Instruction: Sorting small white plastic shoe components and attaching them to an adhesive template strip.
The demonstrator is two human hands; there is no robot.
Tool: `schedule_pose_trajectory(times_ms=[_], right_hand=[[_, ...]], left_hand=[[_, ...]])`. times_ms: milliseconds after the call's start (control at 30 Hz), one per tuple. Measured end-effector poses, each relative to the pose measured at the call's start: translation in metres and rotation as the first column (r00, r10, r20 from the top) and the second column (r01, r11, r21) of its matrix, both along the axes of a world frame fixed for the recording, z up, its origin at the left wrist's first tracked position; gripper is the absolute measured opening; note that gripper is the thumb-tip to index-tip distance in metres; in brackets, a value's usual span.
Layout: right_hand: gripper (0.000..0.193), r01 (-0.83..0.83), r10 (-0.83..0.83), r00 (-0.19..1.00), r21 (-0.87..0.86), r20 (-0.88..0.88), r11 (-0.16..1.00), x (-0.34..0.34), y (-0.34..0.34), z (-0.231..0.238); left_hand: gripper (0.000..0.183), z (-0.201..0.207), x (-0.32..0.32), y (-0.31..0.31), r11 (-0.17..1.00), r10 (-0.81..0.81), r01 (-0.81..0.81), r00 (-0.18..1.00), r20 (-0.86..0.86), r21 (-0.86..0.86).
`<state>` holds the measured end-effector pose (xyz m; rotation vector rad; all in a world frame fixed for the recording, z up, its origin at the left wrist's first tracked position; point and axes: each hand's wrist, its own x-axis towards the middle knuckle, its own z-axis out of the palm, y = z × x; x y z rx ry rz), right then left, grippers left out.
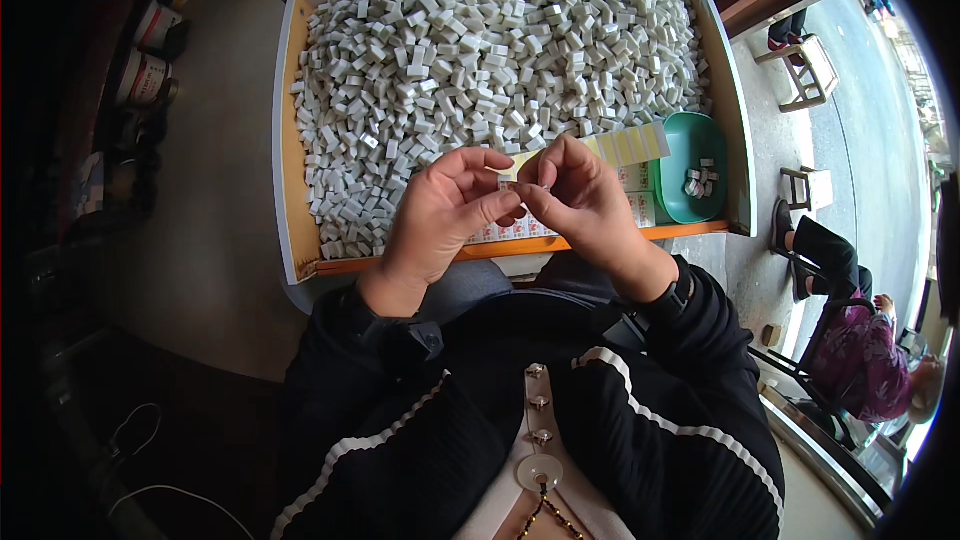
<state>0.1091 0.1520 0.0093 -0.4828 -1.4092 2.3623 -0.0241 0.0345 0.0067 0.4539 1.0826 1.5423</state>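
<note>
My left hand (437,208) is closed, pinching a small white block (505,183) between thumb and fingers. Close against it, my right hand (592,202) has its thumb and forefinger pressed together; anything held there is too small to make out. Both hands are above the front of a wooden drawer. Beneath them lie sheets of small printed stickers (515,230), partly covered by my fingers. A yellow strip sheet with pale edges (632,145) reaches out to the right of my right hand.
Loose white blocks (500,30) heap up across the drawer (738,130). A green bowl (680,135) at its right front corner holds several blocks. Wooden stools (808,75) stand on the floor to the right, where another person (860,360) sits. Cans (150,78) line the left.
</note>
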Motion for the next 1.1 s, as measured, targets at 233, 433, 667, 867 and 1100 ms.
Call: schedule_pose_trajectory(times_ms=[233, 433, 667, 867, 1100], right_hand=[[0.015, 0.038, -0.041, 0.999, 0.135, 0.014, 0.990, 0.003, 0.006, -0.012], [0.012, 0.007, -0.006, 1.000, 0.085, -0.007, 0.996, 0.001, 0.005, -0.008], [0.013, -0.008, 0.014, 1.000, 0.191, -0.028, 0.982, -0.001, 0.006, -0.009], [0.015, -0.010, 0.002, 1.000, 0.386, 0.022, 0.923, -0.002, 0.009, -0.009], [0.019, -0.044, 0.003, 0.996, 0.456, 0.091, 0.889, -0.002, 0.006, 0.001]], left_hand=[[0.018, -0.008, 0.002, 0.000, 0.999, 0.037, -0.036, 0.997, -0.067, 0.011], [0.017, 0.000, 0.006, -0.001, 0.998, 0.047, -0.043, 0.991, -0.125, 0.041], [0.025, 0.000, 0.006, 0.000, 0.996, -0.017, 0.041, 0.962, -0.274, 0.082], [0.043, 0.003, 0.008, 0.003, 0.989, 0.005, 0.063, 0.892, -0.451, 0.137], [0.074, 0.006, 0.002, 0.001, 0.973, -0.120, 0.206, 0.840, -0.530, 0.106]])
